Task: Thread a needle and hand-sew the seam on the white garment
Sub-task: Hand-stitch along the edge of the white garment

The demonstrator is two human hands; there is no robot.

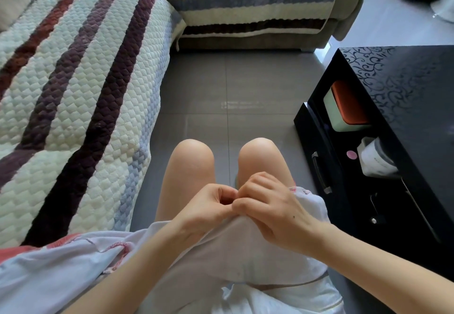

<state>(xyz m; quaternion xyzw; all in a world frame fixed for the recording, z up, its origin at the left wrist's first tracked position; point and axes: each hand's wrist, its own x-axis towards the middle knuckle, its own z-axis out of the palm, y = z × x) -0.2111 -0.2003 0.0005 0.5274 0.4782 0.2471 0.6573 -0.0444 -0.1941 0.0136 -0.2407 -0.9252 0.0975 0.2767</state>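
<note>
Both hands meet just above the lap, fingertip to fingertip. The left hand curls thumb and forefinger into a ring and pinches a raised fold of the white garment; the right hand, fingers bent, nips the same fold from the other side. If a needle or thread sits between those fingertips, it is too fine to make out from here. The garment lies draped across the person's thighs, tented up where the hands lift it and spilling toward the left edge of the lap, where a pink-stitched edge shows. It looks thin, light and limp, almost see-through over the leg. I'd judge it will slump and slide unless held taut, so the best grip is right at the seam, close on either side of the stitching point. Bare knees jut past the hands over the grey tiled floor. A striped quilted sofa cover runs along the left, and a black counter stands to the right, with an orange-lidded box on its lower shelf.
</note>
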